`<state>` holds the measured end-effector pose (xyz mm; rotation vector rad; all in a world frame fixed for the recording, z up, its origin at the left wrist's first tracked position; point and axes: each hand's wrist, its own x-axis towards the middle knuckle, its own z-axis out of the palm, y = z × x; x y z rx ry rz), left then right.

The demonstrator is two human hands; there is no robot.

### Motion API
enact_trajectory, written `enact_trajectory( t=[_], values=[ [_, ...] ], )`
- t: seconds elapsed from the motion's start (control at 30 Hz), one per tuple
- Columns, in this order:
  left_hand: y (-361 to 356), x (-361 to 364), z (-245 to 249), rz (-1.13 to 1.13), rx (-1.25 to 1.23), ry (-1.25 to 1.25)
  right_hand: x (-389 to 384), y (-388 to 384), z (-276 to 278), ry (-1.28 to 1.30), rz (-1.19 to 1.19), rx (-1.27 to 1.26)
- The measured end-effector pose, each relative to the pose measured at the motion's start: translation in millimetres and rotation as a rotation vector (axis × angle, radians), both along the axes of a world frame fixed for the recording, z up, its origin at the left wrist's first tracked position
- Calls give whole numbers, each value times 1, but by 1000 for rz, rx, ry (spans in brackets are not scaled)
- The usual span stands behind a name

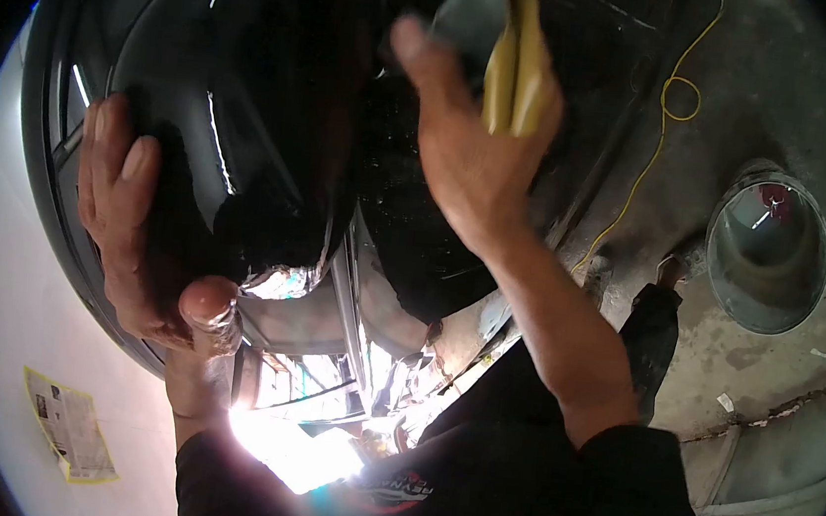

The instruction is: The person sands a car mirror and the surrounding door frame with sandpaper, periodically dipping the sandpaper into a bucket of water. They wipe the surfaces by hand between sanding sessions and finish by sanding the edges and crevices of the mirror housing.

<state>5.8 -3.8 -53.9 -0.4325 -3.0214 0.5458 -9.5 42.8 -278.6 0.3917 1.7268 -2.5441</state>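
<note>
My left hand (151, 243) lies against the lower left edge of a rounded, glossy black car panel (236, 132). Its fingers are stretched out and the thumb stands apart from them. Above the dark bodywork, my right hand (486, 166) grips a folded yellow and grey piece (520, 74), whose exact kind I cannot make out. The yellow part is doubled over between thumb and fingers, with the grey part jutting out above. Some blur softens the right thumb, and most of the right fingers are hidden behind the piece.
A bucket (768, 254) with a shiny surface inside stands on the grey floor at right. A looped yellow cord (664, 113) runs along the floor beside the car. A printed sheet (70, 429) is on the white surface at lower left. Strong light glares at bottom centre.
</note>
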Motion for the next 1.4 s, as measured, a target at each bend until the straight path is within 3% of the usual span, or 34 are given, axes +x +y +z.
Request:
enact_trajectory(
  t=[0.03,0.1,0.3,0.33,0.43,0.47,0.57,0.6,0.63,0.7,0.73,0.87,0.9,0.97,1.07,1.2,1.3,1.4],
  values=[
    [-2,-2,2,-22,-17,-15,-9,-17,-3,150,-190,-172],
    [-3,-1,2,-28,-19,-23,-24,-3,-2,105,-196,-38],
    [3,-6,2,-35,-47,-28,-13,4,8,131,-99,-88],
    [2,-7,6,-52,-85,-44,-14,12,11,-1,9,-93],
    [3,-5,7,-43,-129,-59,-57,22,7,-27,56,104],
    [4,-5,6,-37,-129,-54,-55,16,6,-2,-46,92],
    [-1,-5,8,-43,-49,-43,-31,18,1,-160,17,92],
    [-3,-6,9,-52,-55,-48,-17,13,-7,-309,-50,-457],
    [-4,-6,10,-58,-62,-54,-39,-20,17,-355,-561,317],
    [-5,-5,9,-58,-53,-46,-23,6,-11,-340,-548,-404],
    [-4,-4,7,-52,-35,-37,-21,29,-15,-327,-457,-497],
    [2,-3,3,-13,-42,-26,-9,33,-20,239,-181,-37],
    [3,-3,5,-10,-50,-36,3,29,-11,279,-125,-91],
    [2,-3,8,-5,-69,-56,24,17,17,298,-75,-54],
    [-1,-3,4,-23,-14,-14,18,0,7,352,-155,9],
    [-3,-3,9,-42,-64,-52,14,20,13,260,24,14],
    [0,-2,9,-20,-82,-52,21,6,15,288,-122,-21],
    [5,-2,5,14,-72,-35,-13,12,1,368,-92,79]
  ],
)
